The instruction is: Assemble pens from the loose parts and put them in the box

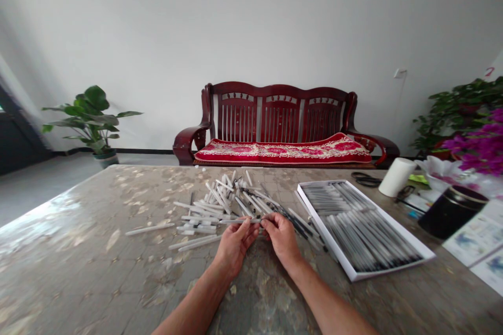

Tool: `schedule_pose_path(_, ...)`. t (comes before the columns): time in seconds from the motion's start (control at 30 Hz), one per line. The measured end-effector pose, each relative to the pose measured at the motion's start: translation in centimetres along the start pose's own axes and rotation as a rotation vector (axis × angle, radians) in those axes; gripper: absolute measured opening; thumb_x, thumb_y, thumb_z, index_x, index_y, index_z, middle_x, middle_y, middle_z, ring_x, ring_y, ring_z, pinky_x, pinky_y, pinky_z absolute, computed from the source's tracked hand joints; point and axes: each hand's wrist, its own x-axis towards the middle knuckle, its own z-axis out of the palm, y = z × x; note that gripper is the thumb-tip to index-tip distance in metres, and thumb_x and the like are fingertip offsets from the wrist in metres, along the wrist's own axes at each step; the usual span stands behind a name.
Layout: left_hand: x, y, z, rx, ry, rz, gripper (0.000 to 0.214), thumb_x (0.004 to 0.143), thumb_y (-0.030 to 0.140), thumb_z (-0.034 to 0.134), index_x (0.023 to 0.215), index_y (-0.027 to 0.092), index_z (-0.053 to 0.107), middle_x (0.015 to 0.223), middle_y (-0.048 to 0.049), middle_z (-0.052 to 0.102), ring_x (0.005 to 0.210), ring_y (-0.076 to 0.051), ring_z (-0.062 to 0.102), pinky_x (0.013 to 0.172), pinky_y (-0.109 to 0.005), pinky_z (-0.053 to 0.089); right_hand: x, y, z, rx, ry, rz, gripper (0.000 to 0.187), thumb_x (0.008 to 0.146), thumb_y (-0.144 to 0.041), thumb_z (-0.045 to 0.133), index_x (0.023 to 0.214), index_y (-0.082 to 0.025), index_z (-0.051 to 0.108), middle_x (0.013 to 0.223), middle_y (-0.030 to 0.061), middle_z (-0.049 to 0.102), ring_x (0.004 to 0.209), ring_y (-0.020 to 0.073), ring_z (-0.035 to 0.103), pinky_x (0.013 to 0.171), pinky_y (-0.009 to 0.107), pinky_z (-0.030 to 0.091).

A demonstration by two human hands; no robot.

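Observation:
Both hands meet over the near side of a loose pile of pens. Pinched in my left hand (234, 243) is a slim translucent pen (231, 221), lying crosswise with one end pointing left. My right hand (281, 233) closes its thumb and forefinger on the pen's dark right end. Behind and left of the hands, whitish pen parts (214, 201) lie in a heap, and darker pens (298, 225) lie to the right. One single piece (149, 229) rests apart at the left. A white box (353, 272) right of my right hand holds rows of pens.
On the table's right stand a white paper roll (396, 177), a black cylindrical container (451, 212) and black-handled scissors (367, 179). Printed sheets (477, 235) lie at the right edge. Beyond the table are a wooden bench (279, 115) and a potted plant (94, 120).

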Motion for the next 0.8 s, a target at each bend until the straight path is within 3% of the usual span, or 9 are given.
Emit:
schedule_pose_path(0.13, -0.1, -0.2, -0.1, 0.027, -0.018, 0.016, 0.007, 0.078, 0.008, 0.070, 0.079, 0.011, 0.064, 0.072, -0.0067, 0.071, 0.066, -0.014, 0.071, 0.064, -0.022, 0.059, -0.4, -0.2, -0.1, -0.258, 0.019, -0.117, 0.019, 0.086, -0.038, 0.051, 0.077, -0.023, 0.059, 0.072, 0.0006, 0.066, 0.065, 0.0159, 0.059, 0.059, 0.024, 0.041)
schedule_pose_path(0.27, -0.4, -0.5, -0.2, 0.057, -0.050, 0.028, 0.014, 0.072, 0.012, 0.076, 0.080, 0.011, 0.065, 0.070, -0.0054, 0.071, 0.066, -0.015, 0.071, 0.064, -0.022, 0.059, -0.6, -0.4, -0.2, -0.512, 0.040, -0.190, 0.034, 0.093, -0.041, 0.038, 0.072, -0.023, 0.058, 0.068, 0.0032, 0.065, 0.064, 0.0167, 0.057, 0.060, 0.026, 0.036)
schedule_pose_path(0.43, -0.6, -0.3, 0.1, 0.055, -0.011, 0.015, 0.009, 0.075, 0.010, 0.074, 0.078, 0.011, 0.066, 0.070, -0.0055, 0.071, 0.064, -0.014, 0.070, 0.062, -0.021, 0.059, -0.6, -0.7, -0.7, -0.454, -0.008, -0.172, 0.041, 0.096, -0.045, 0.032, 0.077, -0.023, 0.061, 0.071, 0.0044, 0.067, 0.067, 0.0178, 0.059, 0.061, 0.026, 0.037)
schedule_pose_path(0.57, -0.5, 0.0, 0.1, 0.046, -0.005, -0.006, 0.006, 0.077, 0.010, 0.071, 0.075, 0.011, 0.065, 0.069, -0.0052, 0.071, 0.064, -0.012, 0.070, 0.063, -0.020, 0.059, -0.7, -1.0, -0.9, -0.399, -0.065, -0.232, 0.026, 0.093, -0.041, 0.042, 0.088, -0.023, 0.060, 0.081, 0.0014, 0.067, 0.076, 0.0170, 0.060, 0.067, 0.024, 0.039)
schedule_pose_path(0.63, -0.5, 0.0, 0.0, 0.053, -0.022, -0.004, 0.007, 0.076, 0.011, 0.072, 0.075, 0.011, 0.065, 0.069, -0.0050, 0.071, 0.064, -0.012, 0.070, 0.063, -0.020, 0.059, -0.7, -1.0, -1.0, -0.445, -0.069, -0.254, 0.024, 0.091, -0.038, 0.045, 0.082, -0.022, 0.060, 0.078, 0.0015, 0.067, 0.073, 0.0168, 0.060, 0.066, 0.024, 0.038)
schedule_pose_path(0.8, -0.7, -0.2, 0.0, 0.069, -0.030, 0.014, 0.012, 0.073, 0.013, 0.076, 0.079, 0.011, 0.066, 0.069, -0.0048, 0.071, 0.064, -0.014, 0.070, 0.062, -0.021, 0.059, -0.5, -0.7, -1.1, -0.511, -0.053, -0.215, 0.042, 0.095, -0.042, 0.035, 0.067, -0.022, 0.059, 0.063, 0.0024, 0.063, 0.060, 0.0168, 0.056, 0.058, 0.026, 0.034)
